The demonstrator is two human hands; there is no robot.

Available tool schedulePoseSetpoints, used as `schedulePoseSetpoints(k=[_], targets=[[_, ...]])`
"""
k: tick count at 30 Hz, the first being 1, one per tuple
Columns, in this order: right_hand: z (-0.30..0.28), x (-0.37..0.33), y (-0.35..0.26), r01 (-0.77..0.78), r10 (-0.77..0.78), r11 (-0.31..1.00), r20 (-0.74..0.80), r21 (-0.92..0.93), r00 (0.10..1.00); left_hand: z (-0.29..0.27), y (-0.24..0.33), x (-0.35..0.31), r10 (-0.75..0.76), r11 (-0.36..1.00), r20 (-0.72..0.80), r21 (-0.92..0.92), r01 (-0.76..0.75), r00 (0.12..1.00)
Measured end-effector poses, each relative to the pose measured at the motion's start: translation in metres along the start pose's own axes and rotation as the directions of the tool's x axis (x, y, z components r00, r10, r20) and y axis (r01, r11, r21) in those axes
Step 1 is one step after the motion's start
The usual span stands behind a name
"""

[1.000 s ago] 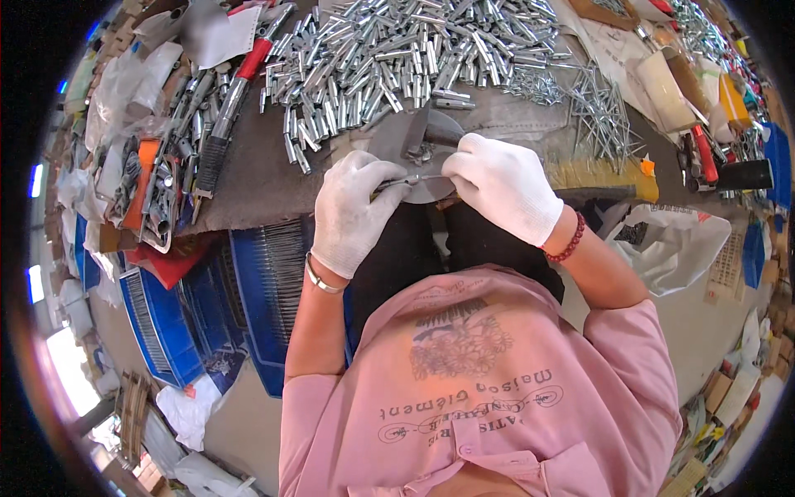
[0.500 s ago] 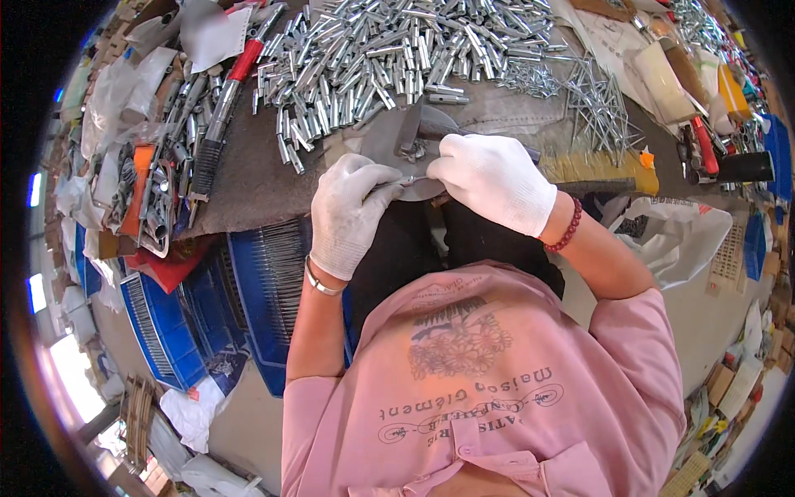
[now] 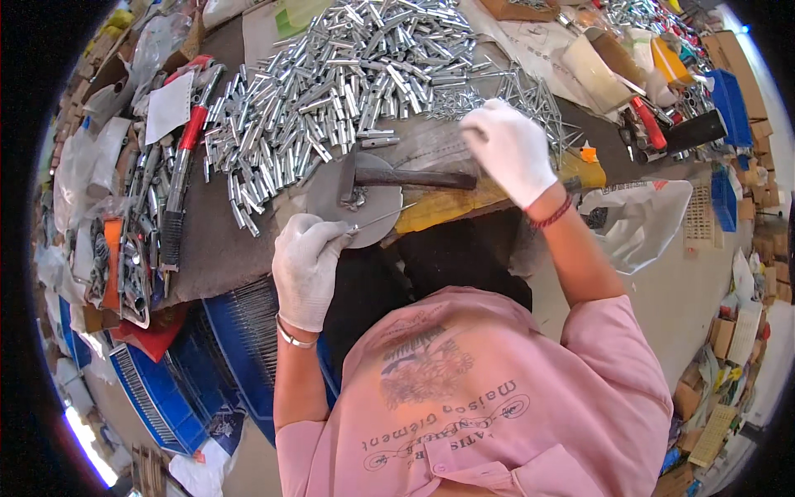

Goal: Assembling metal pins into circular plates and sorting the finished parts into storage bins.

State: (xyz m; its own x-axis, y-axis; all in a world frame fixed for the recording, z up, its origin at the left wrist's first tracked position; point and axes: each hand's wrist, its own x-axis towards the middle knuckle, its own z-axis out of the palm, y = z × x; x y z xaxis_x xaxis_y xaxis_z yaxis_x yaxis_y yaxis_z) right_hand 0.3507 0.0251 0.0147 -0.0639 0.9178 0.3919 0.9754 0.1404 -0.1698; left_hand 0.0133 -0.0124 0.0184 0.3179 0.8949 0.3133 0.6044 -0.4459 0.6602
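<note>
My left hand (image 3: pixel 308 269), in a white glove, pinches one end of a thin metal rod (image 3: pixel 383 219) over the near edge of a round grey metal plate (image 3: pixel 383 235). A hammer (image 3: pixel 422 178) lies with its head on the plate and its dark handle pointing right. Tiny metal bits lie beside the hammer head. My right hand (image 3: pixel 509 153), also gloved, is raised by a heap of small metal pins (image 3: pixel 458 101). Its fingers are curled together, and whatever they may hold is hidden.
A large heap of short metal tubes (image 3: pixel 348 83) covers the back of the bench. Long thin rods (image 3: pixel 542 112) lie crossed at its right. A red-and-black long-handled tool (image 3: pixel 184 161) lies left. Blue bins (image 3: pixel 170 393) stand below the bench, and a white plastic bag (image 3: pixel 646 219) lies right.
My right hand has left my left hand and moved right and away to the small pins. The rod and hammer handle now show uncovered. The whole view has shifted.
</note>
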Motion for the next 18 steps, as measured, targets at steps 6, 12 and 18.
schedulePoseSetpoints(k=[6, 12, 18], targets=[[0.019, 0.017, 0.035, 0.026, -0.020, 0.995, 0.059, -0.099, 0.998, 0.003, 0.000, 0.001, 0.029, 1.000, -0.040, 0.006, -0.029, 0.999], [0.008, 0.027, 0.024, 0.036, -0.049, 0.997, 0.201, 0.068, 0.978, 0.005, -0.003, -0.004, 0.001, 1.000, -0.057, -0.011, -0.001, 0.998], [0.018, 0.033, 0.024, 0.015, 0.011, 0.996, 0.304, -0.086, 0.952, 0.006, -0.009, -0.001, 0.066, 0.998, -0.061, -0.011, -0.067, 0.996]])
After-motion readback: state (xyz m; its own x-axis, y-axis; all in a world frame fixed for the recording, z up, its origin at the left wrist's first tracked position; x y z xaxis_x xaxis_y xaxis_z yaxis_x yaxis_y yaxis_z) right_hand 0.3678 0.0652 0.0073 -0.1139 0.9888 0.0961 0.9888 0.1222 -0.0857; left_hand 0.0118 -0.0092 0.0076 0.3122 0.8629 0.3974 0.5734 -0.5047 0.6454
